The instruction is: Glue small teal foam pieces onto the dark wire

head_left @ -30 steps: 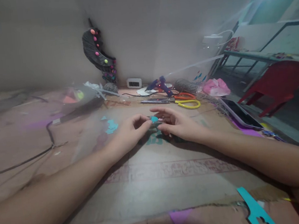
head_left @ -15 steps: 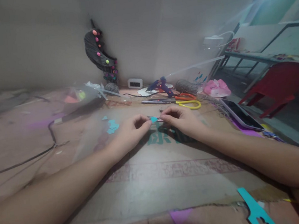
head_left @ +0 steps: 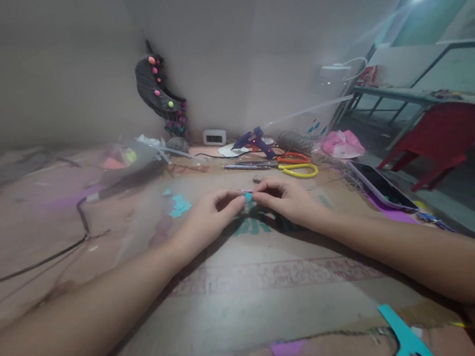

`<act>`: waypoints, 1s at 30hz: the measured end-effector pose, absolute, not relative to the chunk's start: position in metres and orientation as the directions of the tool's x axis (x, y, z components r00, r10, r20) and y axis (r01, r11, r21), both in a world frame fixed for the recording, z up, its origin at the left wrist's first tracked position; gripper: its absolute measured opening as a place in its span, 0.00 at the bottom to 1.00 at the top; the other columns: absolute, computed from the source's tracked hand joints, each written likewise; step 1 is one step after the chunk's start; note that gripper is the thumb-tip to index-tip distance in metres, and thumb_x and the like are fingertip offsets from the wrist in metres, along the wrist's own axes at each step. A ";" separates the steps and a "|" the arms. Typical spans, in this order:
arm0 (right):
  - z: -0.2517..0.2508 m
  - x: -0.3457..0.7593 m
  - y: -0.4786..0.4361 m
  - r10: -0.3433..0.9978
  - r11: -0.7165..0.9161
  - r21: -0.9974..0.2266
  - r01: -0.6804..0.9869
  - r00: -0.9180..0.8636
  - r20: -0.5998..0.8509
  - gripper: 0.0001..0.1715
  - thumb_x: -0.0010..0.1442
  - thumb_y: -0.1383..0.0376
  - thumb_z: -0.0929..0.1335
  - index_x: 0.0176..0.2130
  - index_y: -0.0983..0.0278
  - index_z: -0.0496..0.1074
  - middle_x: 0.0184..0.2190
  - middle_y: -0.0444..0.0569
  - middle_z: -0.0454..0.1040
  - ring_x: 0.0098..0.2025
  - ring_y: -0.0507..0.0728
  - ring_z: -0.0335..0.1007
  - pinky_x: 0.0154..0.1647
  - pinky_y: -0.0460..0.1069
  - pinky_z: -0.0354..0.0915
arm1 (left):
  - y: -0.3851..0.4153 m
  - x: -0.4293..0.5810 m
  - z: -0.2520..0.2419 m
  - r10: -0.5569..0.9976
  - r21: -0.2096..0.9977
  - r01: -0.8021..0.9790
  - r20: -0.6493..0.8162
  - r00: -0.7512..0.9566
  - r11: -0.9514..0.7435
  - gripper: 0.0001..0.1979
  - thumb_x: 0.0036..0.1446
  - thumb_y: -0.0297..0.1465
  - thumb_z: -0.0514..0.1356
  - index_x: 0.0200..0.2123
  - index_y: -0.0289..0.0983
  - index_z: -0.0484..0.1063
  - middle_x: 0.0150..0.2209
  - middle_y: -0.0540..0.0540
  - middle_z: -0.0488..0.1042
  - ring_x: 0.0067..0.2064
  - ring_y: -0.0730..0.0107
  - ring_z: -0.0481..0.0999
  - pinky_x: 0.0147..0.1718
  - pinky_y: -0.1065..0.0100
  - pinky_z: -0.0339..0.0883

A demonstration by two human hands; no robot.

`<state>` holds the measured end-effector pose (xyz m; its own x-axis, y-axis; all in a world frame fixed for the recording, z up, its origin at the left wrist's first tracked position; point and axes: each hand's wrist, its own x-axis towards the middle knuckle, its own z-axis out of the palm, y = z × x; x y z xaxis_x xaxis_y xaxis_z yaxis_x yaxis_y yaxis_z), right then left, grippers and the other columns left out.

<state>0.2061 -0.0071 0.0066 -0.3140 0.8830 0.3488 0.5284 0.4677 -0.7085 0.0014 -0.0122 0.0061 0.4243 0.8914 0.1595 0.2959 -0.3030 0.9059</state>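
My left hand (head_left: 218, 211) and my right hand (head_left: 285, 198) meet at the middle, just above a printed cardboard sheet (head_left: 235, 309). Between their fingertips is a small turquoise paper piece (head_left: 248, 197), pinched from both sides. A thin dark strip shows along its upper edge, too small to name. The fingers of both hands are closed and mostly cover the piece. Left of my left hand lies a little pile of turquoise paper cutouts (head_left: 179, 206).
Behind my hands lie orange-and-yellow-handled scissors (head_left: 299, 170), a blue glue gun (head_left: 259, 140), a small white clock (head_left: 214, 137) and grey yarn (head_left: 296, 141). A phone (head_left: 382, 184) is at right. A turquoise offcut (head_left: 403, 333) sits near the front. A black crescent ornament (head_left: 152, 85) leans at the wall.
My fingertips have come closer together around the turquoise piece, covering more of it. The left hand has shifted slightly right. The view has tipped a little, so the scene sits lower.
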 end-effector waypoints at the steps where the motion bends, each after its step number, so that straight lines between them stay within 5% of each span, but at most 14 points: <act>1: 0.006 0.206 -0.007 0.883 0.467 -0.708 0.529 -0.316 0.347 0.11 0.59 0.60 0.68 0.32 0.65 0.75 0.27 0.44 0.73 0.30 0.51 0.67 0.32 0.47 0.62 | -0.012 0.001 0.006 0.889 0.905 0.301 0.150 0.432 -0.300 0.14 0.60 0.40 0.57 0.39 0.37 0.76 0.39 0.46 0.79 0.41 0.64 0.74 0.42 0.67 0.64; 7: 0.010 0.208 -0.005 0.836 0.547 -0.633 0.547 -0.389 0.386 0.15 0.63 0.60 0.65 0.30 0.65 0.75 0.27 0.45 0.72 0.32 0.52 0.69 0.35 0.47 0.63 | -0.008 0.000 0.001 0.898 0.902 0.299 0.176 0.403 -0.311 0.13 0.60 0.40 0.57 0.33 0.36 0.74 0.32 0.49 0.75 0.34 0.69 0.72 0.36 0.69 0.63; 11: 0.024 0.222 0.006 0.800 0.596 -0.562 0.574 -0.363 0.477 0.20 0.66 0.58 0.61 0.33 0.65 0.76 0.35 0.50 0.75 0.36 0.53 0.70 0.38 0.48 0.64 | -0.007 0.000 -0.001 0.937 0.916 0.305 0.167 0.306 -0.262 0.15 0.60 0.42 0.56 0.34 0.36 0.74 0.31 0.49 0.75 0.33 0.69 0.71 0.35 0.69 0.63; 17: 0.030 0.261 0.045 0.887 0.365 -0.628 0.688 -0.052 0.458 0.10 0.60 0.65 0.65 0.39 0.64 0.74 0.30 0.45 0.75 0.32 0.53 0.70 0.36 0.47 0.65 | -0.005 -0.001 -0.005 0.933 0.907 0.313 0.184 0.310 -0.283 0.15 0.60 0.42 0.57 0.35 0.36 0.74 0.33 0.48 0.75 0.36 0.66 0.72 0.36 0.68 0.63; 21: 0.026 0.279 0.079 0.893 0.307 -0.618 0.724 0.006 0.450 0.16 0.57 0.72 0.63 0.44 0.67 0.72 0.40 0.51 0.77 0.41 0.54 0.74 0.44 0.49 0.68 | -0.003 0.000 -0.009 0.934 0.909 0.311 0.180 0.310 -0.279 0.16 0.60 0.43 0.57 0.36 0.36 0.74 0.34 0.48 0.76 0.37 0.65 0.73 0.37 0.67 0.63; 24: 0.029 0.284 0.105 0.914 0.243 -0.592 0.768 0.023 0.405 0.22 0.56 0.68 0.68 0.51 0.69 0.71 0.47 0.57 0.76 0.45 0.56 0.74 0.48 0.51 0.67 | -0.001 0.000 -0.011 0.936 0.914 0.306 0.168 0.309 -0.265 0.17 0.59 0.44 0.57 0.36 0.36 0.73 0.34 0.46 0.76 0.36 0.64 0.73 0.34 0.67 0.63; 30: 0.035 0.266 0.153 0.968 0.151 -0.528 0.835 -0.017 0.251 0.26 0.56 0.55 0.72 0.49 0.69 0.75 0.42 0.57 0.79 0.40 0.59 0.76 0.42 0.49 0.67 | 0.001 -0.002 -0.012 0.934 0.912 0.311 0.166 0.317 -0.268 0.17 0.60 0.45 0.56 0.37 0.37 0.74 0.36 0.47 0.77 0.38 0.64 0.73 0.34 0.68 0.63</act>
